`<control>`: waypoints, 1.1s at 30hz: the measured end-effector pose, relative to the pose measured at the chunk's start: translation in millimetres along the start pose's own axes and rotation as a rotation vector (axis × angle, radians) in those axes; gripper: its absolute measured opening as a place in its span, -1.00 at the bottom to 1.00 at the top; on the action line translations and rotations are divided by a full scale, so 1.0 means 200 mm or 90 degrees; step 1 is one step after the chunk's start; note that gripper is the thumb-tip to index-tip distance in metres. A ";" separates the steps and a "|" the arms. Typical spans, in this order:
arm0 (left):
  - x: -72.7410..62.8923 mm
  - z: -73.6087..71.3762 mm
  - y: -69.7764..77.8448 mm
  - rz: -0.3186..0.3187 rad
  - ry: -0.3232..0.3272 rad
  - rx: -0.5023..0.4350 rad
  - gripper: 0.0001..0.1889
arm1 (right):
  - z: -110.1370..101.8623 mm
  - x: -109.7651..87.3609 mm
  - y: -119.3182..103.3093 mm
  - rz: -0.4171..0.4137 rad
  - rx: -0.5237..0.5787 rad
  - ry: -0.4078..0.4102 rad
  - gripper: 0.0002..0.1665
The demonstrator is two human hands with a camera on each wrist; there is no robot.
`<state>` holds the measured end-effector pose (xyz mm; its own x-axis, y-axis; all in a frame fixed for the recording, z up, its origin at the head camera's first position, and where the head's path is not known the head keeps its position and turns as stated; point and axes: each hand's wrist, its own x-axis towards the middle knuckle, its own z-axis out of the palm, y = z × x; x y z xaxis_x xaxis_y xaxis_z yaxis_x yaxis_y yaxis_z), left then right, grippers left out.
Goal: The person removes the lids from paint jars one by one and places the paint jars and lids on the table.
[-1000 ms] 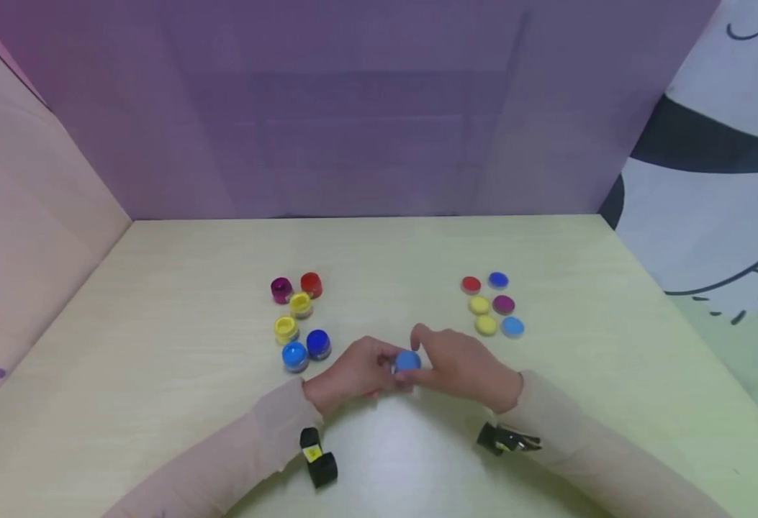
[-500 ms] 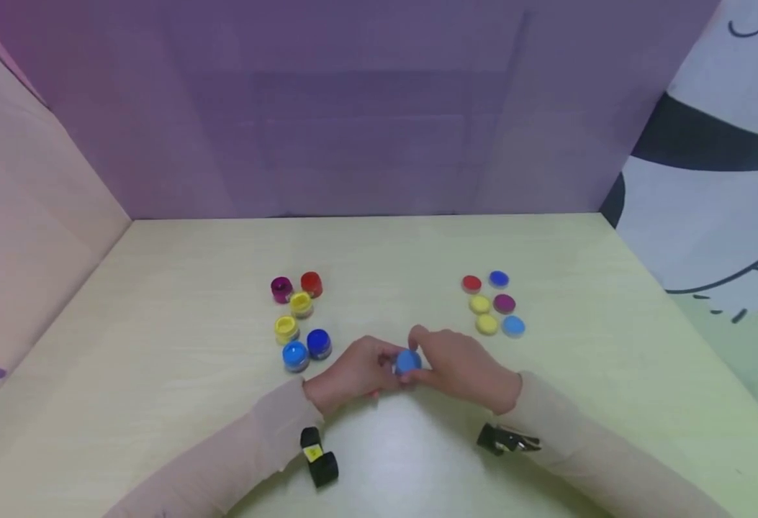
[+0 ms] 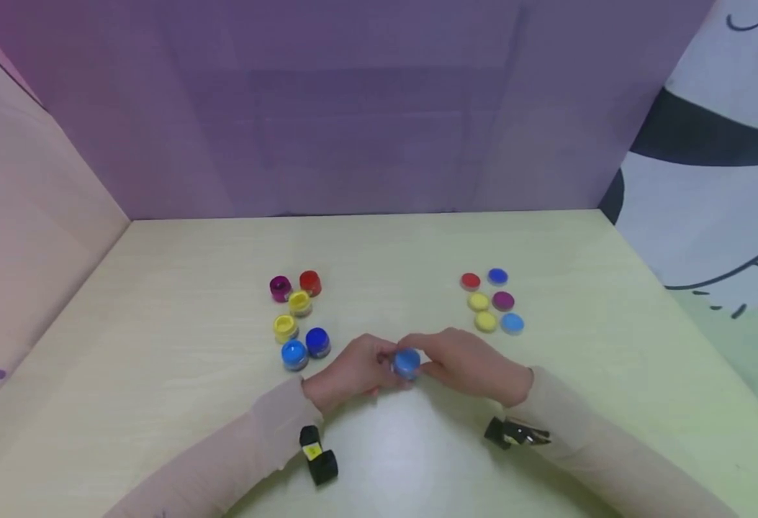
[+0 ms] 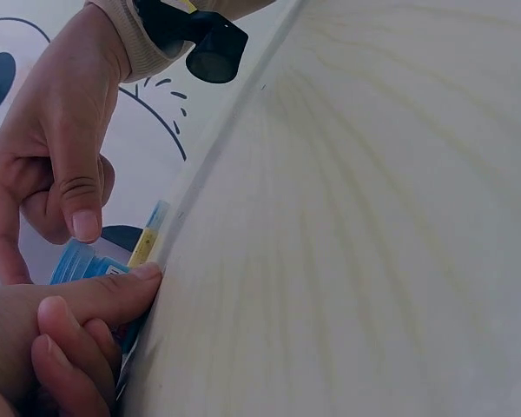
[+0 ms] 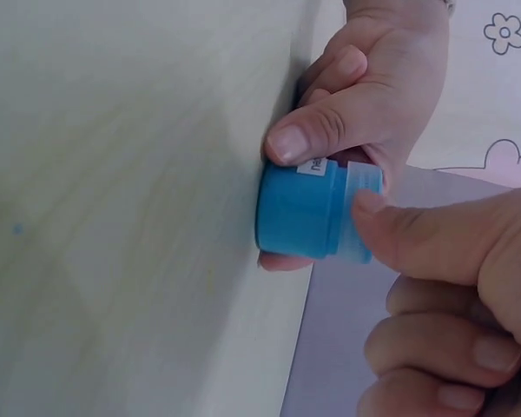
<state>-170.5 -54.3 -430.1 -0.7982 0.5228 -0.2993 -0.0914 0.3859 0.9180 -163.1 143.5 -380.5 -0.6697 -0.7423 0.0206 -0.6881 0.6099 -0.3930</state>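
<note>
A small light blue paint jar [image 5: 295, 213] stands upright on the table in front of the body. My left hand [image 3: 361, 368] grips its body from the left, thumb and fingers round the sides. From the right, my right hand [image 3: 472, 365] pinches the jar's lid [image 3: 407, 361], index finger on the far side and thumb on the near side. In the right wrist view the translucent lid sits on the jar's neck, with the thumb pressed to its edge and the other fingers curled. The left wrist view shows the jar partly hidden behind the left thumb [image 4: 126, 291].
Several paint jars stand left of the hands, among them a dark blue jar [image 3: 317, 342], a light blue jar [image 3: 294, 355] and a red jar [image 3: 310, 283]. Coloured lids lie at right, including a purple lid [image 3: 503, 301]. A purple panel [image 3: 379, 108] closes the far edge.
My right index finger has come down onto the lid's far side from a raised position, and the right hand has shifted slightly right. The left hand keeps its grip on the jar.
</note>
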 end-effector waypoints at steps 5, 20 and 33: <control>-0.01 -0.01 0.00 0.012 -0.001 0.009 -0.71 | -0.01 0.00 -0.02 0.002 0.022 0.001 -0.59; 0.00 0.00 -0.01 0.041 0.001 0.018 -0.77 | 0.04 0.04 -0.10 0.248 -0.016 0.012 -0.53; 0.00 0.00 0.00 0.021 0.000 0.017 -0.77 | 0.04 0.02 -0.07 0.176 0.001 0.018 -0.61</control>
<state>-171.1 -54.2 -429.3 -0.8003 0.5361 -0.2686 -0.0490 0.3880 0.9204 -154.1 128.7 -381.7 -0.8394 -0.5400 -0.0614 -0.4780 0.7874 -0.3893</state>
